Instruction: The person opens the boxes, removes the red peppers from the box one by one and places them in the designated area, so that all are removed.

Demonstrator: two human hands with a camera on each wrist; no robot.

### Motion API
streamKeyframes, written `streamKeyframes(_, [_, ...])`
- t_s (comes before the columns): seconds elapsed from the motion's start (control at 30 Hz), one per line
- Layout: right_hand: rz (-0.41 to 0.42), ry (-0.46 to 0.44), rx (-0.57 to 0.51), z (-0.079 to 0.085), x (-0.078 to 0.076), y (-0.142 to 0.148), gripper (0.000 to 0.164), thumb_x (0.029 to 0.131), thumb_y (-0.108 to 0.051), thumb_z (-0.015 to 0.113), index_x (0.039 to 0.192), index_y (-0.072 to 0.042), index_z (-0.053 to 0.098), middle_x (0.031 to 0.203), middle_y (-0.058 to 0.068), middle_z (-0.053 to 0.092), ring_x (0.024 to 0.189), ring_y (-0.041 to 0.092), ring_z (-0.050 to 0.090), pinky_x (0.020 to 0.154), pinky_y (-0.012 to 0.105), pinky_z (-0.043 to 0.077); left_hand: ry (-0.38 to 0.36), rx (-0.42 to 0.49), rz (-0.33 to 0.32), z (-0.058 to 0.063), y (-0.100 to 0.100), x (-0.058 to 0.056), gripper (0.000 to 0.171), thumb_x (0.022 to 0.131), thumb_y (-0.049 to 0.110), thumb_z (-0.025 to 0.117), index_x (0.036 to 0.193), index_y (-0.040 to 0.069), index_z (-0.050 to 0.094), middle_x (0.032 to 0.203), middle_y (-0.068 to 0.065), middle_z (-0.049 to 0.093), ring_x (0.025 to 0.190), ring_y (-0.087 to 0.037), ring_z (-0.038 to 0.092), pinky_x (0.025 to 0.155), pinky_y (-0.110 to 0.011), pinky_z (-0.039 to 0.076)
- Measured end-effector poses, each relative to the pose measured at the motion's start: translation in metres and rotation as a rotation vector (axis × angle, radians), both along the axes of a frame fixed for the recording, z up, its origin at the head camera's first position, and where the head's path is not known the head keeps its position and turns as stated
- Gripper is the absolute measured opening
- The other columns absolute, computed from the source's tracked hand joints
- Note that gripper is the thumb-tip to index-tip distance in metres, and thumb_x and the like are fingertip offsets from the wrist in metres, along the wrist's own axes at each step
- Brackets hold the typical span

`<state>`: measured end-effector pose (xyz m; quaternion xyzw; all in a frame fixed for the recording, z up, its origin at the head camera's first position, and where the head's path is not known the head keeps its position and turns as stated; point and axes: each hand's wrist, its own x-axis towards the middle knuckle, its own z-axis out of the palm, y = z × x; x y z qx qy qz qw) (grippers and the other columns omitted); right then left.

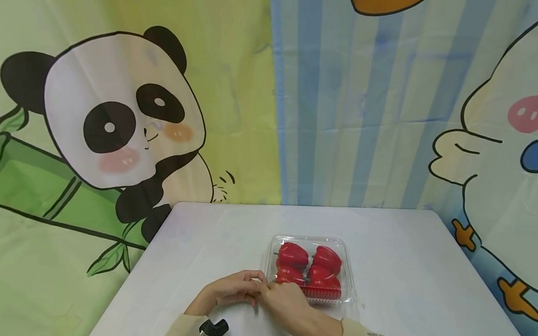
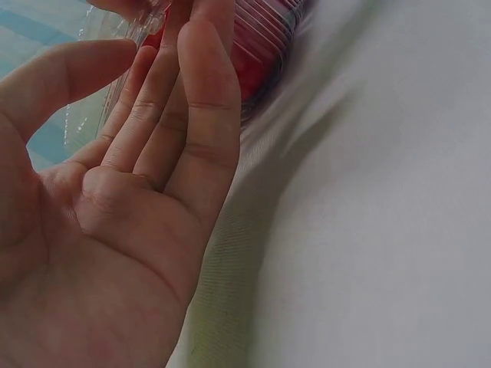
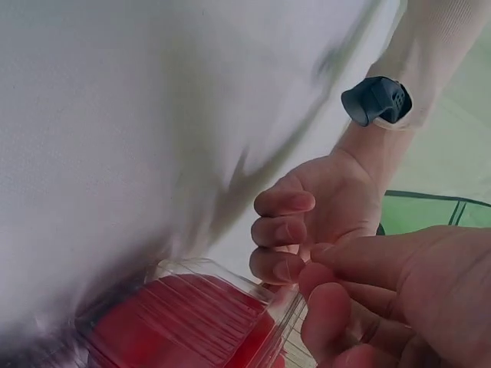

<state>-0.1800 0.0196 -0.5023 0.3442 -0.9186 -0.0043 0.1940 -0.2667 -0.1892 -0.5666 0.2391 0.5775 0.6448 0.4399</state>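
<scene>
A clear plastic box with ribbed walls holds several red bell peppers. It sits on the white table, and its ribbed side also shows in the right wrist view. At the box's near left corner, my right hand has its fingers curled and its thumb close to the index finger, pinching at the plastic edge. The exact grip is partly hidden. My left hand meets it from the left, palm up in the left wrist view, with fingers lightly bent. Its fingertips lie beside the right thumb and box corner.
The white table stretches around the box on all sides. Behind it hangs a cartoon-printed cloth with a panda. A black band circles the left wrist.
</scene>
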Motion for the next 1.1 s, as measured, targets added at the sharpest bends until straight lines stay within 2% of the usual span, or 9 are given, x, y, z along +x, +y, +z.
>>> streamKeyframes(0.1, [-0.012, -0.029, 0.002, 0.001, 0.000, 0.000, 0.026, 0.089, -0.027, 0.076, 0.113, -0.017, 0.073, 0.062, -0.006, 0.061, 0.048, 0.006, 0.046, 0.041, 0.025, 0.042, -0.007, 0.009, 0.002, 0.000, 0.000, 0.001, 0.015, 0.101, 0.009, 0.052, 0.111, 0.016, 0.059, 0.092, 0.007, 0.068, 0.086, -0.006, 0.062, 0.075, -0.023, 0.055])
streamKeyframes(0.17, [-0.013, -0.033, -0.009, 0.002, -0.001, -0.001, 0.025, 0.090, -0.029, 0.075, 0.110, -0.015, 0.074, 0.059, -0.006, 0.059, 0.046, 0.007, 0.044, 0.041, 0.025, 0.042, -0.012, 0.015, 0.001, 0.001, 0.001, 0.001, 0.016, 0.100, 0.007, 0.052, 0.112, 0.016, 0.058, 0.093, 0.008, 0.069, 0.087, -0.006, 0.063, 0.076, -0.023, 0.055])
streamKeyframes(0.3, [-0.017, 0.012, -0.021, 0.004, -0.002, -0.002, 0.018, 0.088, -0.033, 0.077, 0.095, -0.017, 0.073, 0.055, -0.007, 0.055, 0.044, 0.007, 0.042, 0.039, 0.026, 0.040, -0.013, 0.028, -0.009, 0.001, 0.001, 0.000, 0.017, 0.100, 0.005, 0.051, 0.112, 0.016, 0.056, 0.094, 0.008, 0.072, 0.089, -0.007, 0.065, 0.077, -0.024, 0.056])
streamKeyframes(0.43, [-0.022, 0.036, -0.033, 0.003, -0.004, -0.002, 0.023, 0.088, -0.036, 0.077, 0.099, -0.016, 0.075, 0.051, -0.006, 0.054, 0.042, 0.008, 0.041, 0.037, 0.026, 0.037, -0.018, 0.024, -0.022, 0.002, 0.000, 0.000, 0.015, 0.101, 0.008, 0.053, 0.112, 0.017, 0.056, 0.096, 0.007, 0.074, 0.092, -0.008, 0.066, 0.078, -0.024, 0.056])
streamKeyframes(0.53, [-0.017, -0.039, -0.117, 0.001, -0.007, -0.001, 0.027, 0.089, -0.032, 0.075, 0.108, -0.013, 0.076, 0.049, -0.007, 0.050, 0.042, 0.006, 0.037, 0.037, 0.025, 0.032, -0.030, 0.014, -0.035, 0.004, 0.000, 0.000, 0.014, 0.101, 0.011, 0.056, 0.114, 0.017, 0.055, 0.098, 0.007, 0.074, 0.092, -0.007, 0.066, 0.080, -0.024, 0.056])
streamKeyframes(0.7, [0.001, -0.167, -0.255, -0.003, -0.010, 0.002, 0.028, 0.090, -0.023, 0.073, 0.114, -0.008, 0.074, 0.049, -0.009, 0.042, 0.048, 0.003, 0.028, 0.040, 0.021, 0.024, -0.052, 0.012, -0.060, 0.006, 0.000, -0.001, 0.020, 0.100, 0.015, 0.061, 0.118, 0.016, 0.053, 0.102, 0.008, 0.075, 0.093, -0.006, 0.066, 0.082, -0.023, 0.056])
streamKeyframes(0.97, [0.015, -0.161, -0.293, -0.008, -0.010, 0.005, 0.032, 0.089, -0.021, 0.073, 0.119, -0.010, 0.073, 0.050, -0.009, 0.045, 0.049, 0.002, 0.028, 0.041, 0.020, 0.025, -0.033, 0.000, -0.064, 0.008, 0.003, -0.001, 0.014, 0.101, 0.011, 0.058, 0.113, 0.016, 0.054, 0.101, 0.007, 0.076, 0.093, -0.006, 0.067, 0.082, -0.024, 0.057])
streamKeyframes(1.1, [0.028, -0.147, -0.320, -0.009, -0.010, 0.005, 0.023, 0.088, -0.019, 0.074, 0.108, -0.009, 0.075, 0.052, -0.008, 0.051, 0.048, 0.002, 0.032, 0.040, 0.022, 0.030, -0.031, 0.007, -0.066, 0.008, 0.005, -0.001, 0.013, 0.099, 0.008, 0.057, 0.109, 0.016, 0.055, 0.100, 0.006, 0.076, 0.092, -0.007, 0.067, 0.082, -0.024, 0.057])
